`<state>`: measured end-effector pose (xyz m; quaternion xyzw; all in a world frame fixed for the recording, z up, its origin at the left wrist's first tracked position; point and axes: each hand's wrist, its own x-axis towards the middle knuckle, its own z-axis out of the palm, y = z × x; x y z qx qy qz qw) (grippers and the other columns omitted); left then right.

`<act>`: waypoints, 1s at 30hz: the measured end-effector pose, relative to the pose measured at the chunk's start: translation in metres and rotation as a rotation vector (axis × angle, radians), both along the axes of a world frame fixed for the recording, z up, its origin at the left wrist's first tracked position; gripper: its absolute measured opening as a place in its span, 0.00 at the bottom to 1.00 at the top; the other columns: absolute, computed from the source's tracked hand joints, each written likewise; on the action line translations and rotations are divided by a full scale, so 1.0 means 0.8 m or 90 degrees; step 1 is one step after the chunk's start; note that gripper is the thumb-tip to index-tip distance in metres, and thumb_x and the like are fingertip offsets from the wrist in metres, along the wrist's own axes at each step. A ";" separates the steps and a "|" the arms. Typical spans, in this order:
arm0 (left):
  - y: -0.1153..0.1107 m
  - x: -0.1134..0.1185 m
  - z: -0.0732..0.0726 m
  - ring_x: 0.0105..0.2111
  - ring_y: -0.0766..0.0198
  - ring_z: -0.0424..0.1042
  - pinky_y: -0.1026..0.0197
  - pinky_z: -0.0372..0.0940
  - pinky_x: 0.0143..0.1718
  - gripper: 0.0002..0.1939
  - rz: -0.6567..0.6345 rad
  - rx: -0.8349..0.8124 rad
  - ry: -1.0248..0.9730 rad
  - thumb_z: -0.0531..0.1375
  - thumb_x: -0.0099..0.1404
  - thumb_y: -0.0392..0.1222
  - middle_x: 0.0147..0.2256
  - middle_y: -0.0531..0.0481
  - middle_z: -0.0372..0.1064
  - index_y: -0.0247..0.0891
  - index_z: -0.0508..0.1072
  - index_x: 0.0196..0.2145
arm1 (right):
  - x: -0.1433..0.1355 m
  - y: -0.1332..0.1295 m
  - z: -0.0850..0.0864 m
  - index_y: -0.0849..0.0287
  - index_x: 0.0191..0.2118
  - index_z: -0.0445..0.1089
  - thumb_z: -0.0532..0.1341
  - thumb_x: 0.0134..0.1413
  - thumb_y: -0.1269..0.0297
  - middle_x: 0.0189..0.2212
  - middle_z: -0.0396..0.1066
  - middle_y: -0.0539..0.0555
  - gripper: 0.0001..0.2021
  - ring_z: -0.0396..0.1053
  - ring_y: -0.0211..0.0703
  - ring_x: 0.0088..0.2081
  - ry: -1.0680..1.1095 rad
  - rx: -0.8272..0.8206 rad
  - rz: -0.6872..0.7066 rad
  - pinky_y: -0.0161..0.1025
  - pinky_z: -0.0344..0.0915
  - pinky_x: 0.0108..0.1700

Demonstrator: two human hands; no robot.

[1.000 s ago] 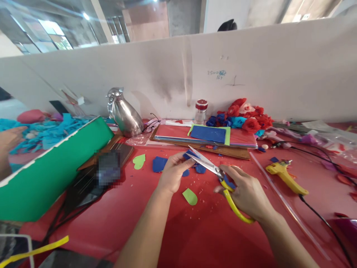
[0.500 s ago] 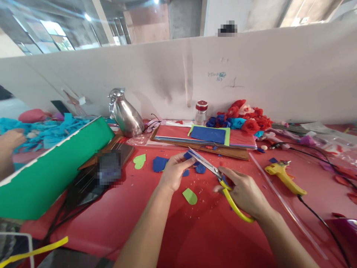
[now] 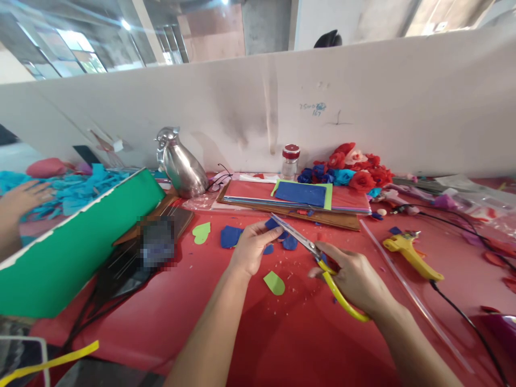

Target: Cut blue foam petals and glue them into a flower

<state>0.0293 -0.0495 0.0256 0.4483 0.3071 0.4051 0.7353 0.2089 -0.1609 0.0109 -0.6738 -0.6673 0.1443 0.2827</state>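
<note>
The left hand (image 3: 252, 250) pinches a small blue paper piece (image 3: 271, 222) above the red table (image 3: 181, 328), while the right hand (image 3: 355, 279) has its fingers curled round the yellow handles of the scissors (image 3: 300, 238). Their nearly closed blades lie along the piece, though whether they grip it is hard to tell. A green paper petal (image 3: 274, 283) lies on the table, nearer the wearer.

Matt blue paper (image 3: 271, 223) in the left fingers (image 3: 276, 234); smooth metal scissors (image 3: 299, 236) beside them (handles (image 3: 342, 301) glossy plastic); shiny metal jug (image 3: 184, 169) beyond.
</note>
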 end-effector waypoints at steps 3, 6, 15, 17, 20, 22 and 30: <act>0.000 0.000 0.000 0.26 0.67 0.69 0.63 0.62 0.30 0.10 0.006 -0.006 -0.004 0.70 0.45 0.42 0.24 0.50 0.73 0.34 0.77 0.25 | -0.001 0.000 -0.001 0.53 0.45 0.69 0.55 0.51 0.68 0.26 0.78 0.49 0.14 0.70 0.40 0.19 0.021 -0.015 -0.003 0.33 0.63 0.20; 0.002 0.000 -0.002 0.26 0.67 0.70 0.63 0.62 0.31 0.10 0.013 -0.017 -0.003 0.70 0.44 0.42 0.25 0.50 0.74 0.34 0.78 0.25 | -0.001 -0.001 -0.004 0.53 0.46 0.69 0.55 0.53 0.66 0.26 0.78 0.50 0.14 0.68 0.39 0.17 0.049 -0.015 0.002 0.33 0.61 0.18; 0.002 0.002 -0.004 0.26 0.67 0.70 0.62 0.63 0.33 0.11 0.015 -0.023 -0.010 0.71 0.43 0.42 0.25 0.49 0.74 0.34 0.77 0.24 | -0.004 0.002 -0.006 0.56 0.42 0.69 0.55 0.55 0.56 0.19 0.73 0.50 0.13 0.61 0.37 0.15 0.058 0.043 -0.036 0.32 0.60 0.19; 0.002 0.003 -0.006 0.26 0.67 0.70 0.62 0.63 0.34 0.12 0.027 -0.030 -0.013 0.71 0.42 0.43 0.25 0.50 0.74 0.34 0.77 0.24 | -0.002 0.006 -0.006 0.57 0.39 0.70 0.57 0.53 0.51 0.14 0.68 0.47 0.16 0.59 0.36 0.15 0.030 0.075 -0.091 0.32 0.58 0.19; 0.004 0.003 -0.010 0.26 0.67 0.70 0.62 0.63 0.33 0.14 0.039 -0.057 -0.004 0.72 0.39 0.43 0.25 0.50 0.74 0.34 0.77 0.24 | 0.003 0.009 -0.007 0.58 0.37 0.70 0.58 0.50 0.45 0.11 0.58 0.44 0.20 0.55 0.34 0.15 0.038 0.099 -0.173 0.31 0.54 0.18; 0.005 0.003 -0.011 0.26 0.67 0.70 0.63 0.62 0.32 0.15 0.042 -0.075 0.010 0.72 0.39 0.42 0.25 0.50 0.74 0.34 0.76 0.25 | 0.005 0.010 -0.009 0.57 0.36 0.70 0.59 0.49 0.44 0.12 0.55 0.42 0.20 0.52 0.33 0.15 0.096 0.095 -0.206 0.30 0.51 0.17; 0.005 0.003 -0.010 0.25 0.67 0.70 0.63 0.63 0.33 0.13 0.009 -0.050 -0.016 0.71 0.41 0.36 0.22 0.53 0.70 0.35 0.74 0.25 | -0.012 0.008 0.009 0.57 0.34 0.64 0.60 0.47 0.42 0.12 0.52 0.40 0.21 0.48 0.30 0.10 0.564 0.050 -0.244 0.28 0.48 0.10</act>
